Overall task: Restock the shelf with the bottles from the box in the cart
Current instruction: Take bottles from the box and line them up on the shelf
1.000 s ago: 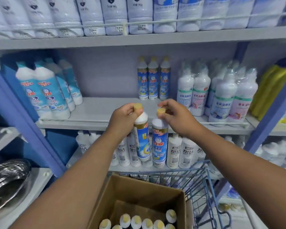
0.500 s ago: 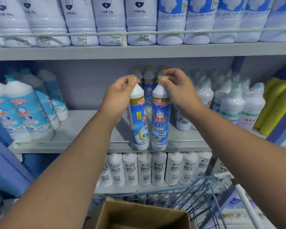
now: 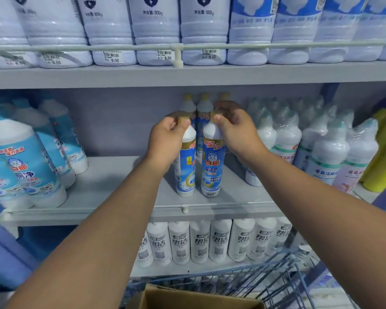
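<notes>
Left hand (image 3: 165, 141) gripping left bottle (image 3: 186, 166) cap, right hand (image 3: 234, 128) gripping right bottle (image 3: 211, 166) cap; both standing on shelf (image 3: 120, 186), w/ three same bottles (image 3: 204, 108) crowding right behind.

I see gold caps pinched under my fingertips (image 3: 185, 124), above two white plastic bottles with blue-and-gold labels (image 3: 211, 161). Beyond my fingers stand matching gold-capped bottles (image 3: 204, 108); below them, a pale grey shelf (image 3: 120, 175).

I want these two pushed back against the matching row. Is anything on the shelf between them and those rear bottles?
Nothing visible. Behind the left bottle and right bottle, only bare middle shelf shows up to the rear bottles.
</notes>
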### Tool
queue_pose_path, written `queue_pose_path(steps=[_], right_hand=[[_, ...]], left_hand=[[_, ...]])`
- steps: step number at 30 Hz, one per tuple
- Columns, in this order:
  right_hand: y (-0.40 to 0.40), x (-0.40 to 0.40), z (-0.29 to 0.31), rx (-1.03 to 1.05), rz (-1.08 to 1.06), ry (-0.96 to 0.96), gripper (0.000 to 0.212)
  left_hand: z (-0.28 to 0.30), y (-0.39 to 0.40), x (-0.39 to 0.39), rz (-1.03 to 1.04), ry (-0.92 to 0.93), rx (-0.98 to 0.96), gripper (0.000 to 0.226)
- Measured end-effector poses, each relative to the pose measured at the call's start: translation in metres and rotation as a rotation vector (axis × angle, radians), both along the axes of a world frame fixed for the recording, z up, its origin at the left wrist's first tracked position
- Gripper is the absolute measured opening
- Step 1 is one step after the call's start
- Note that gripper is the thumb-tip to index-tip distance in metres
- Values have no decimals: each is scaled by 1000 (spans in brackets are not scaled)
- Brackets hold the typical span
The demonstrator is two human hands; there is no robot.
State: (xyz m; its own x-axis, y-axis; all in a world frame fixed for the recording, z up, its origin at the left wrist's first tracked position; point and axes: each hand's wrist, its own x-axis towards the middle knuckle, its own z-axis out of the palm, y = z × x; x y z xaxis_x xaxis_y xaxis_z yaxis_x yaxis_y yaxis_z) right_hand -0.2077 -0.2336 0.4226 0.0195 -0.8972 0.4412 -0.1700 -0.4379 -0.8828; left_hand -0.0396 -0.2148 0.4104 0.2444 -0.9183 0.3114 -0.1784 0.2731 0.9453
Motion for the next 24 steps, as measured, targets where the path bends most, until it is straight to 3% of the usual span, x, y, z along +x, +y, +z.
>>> queue_pose_path(steps=[6,9,12,14,18,24], right_hand=[[-14,0,-10,30,-17,20,33],[-7,-6,-32,60,-17,138,36],[2,-12,-75,111,-19,105,65],[5,-13,-106,143,-71,203,75],[13,-5,-139,164,-149,372,61],[-4,5,-142,148,-210,396,47]], left_hand=[[-9,-12,8,15,-27,-69,9],[-26,-6,11,54,-110,-25,31],[-65,6,15,81,-192,62,51],[-91,10,16,107,-291,146,60],[-115,5,13,132,-390,248,51],[-119,-14,10,121,-419,222,49]])
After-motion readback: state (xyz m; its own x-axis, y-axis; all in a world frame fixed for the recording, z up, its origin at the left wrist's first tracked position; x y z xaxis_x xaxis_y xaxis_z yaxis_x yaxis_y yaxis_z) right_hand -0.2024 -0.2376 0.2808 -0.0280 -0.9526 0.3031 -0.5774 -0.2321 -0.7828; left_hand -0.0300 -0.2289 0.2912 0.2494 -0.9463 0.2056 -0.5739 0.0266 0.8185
